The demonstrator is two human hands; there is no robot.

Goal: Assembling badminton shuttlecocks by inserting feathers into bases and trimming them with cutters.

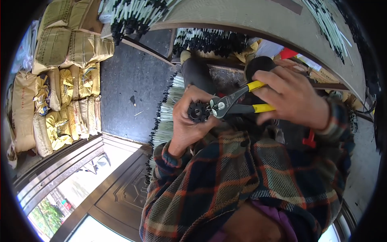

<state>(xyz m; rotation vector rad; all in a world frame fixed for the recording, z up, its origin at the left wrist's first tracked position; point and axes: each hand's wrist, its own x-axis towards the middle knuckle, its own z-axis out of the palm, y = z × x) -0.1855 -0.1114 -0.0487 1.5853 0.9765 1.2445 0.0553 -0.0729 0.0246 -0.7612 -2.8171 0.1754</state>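
A round black part with a notched rim sits in my left hand, its fingers and thumb curled around the sides. My right hand grips a pair of pliers by the yellow handles, which stand apart. The dark metal jaws meet the right edge of the black part, close to my left thumb and fingertips. Whatever lies between the jaw tips is too small to make out. Both hands are held in front of my plaid jacket, above my lap.
Ahead runs a pale bench with bundled white rods with black ends on it. More such rods are piled beside me on the left. Stacked sacks stand at far left, near a brown door.
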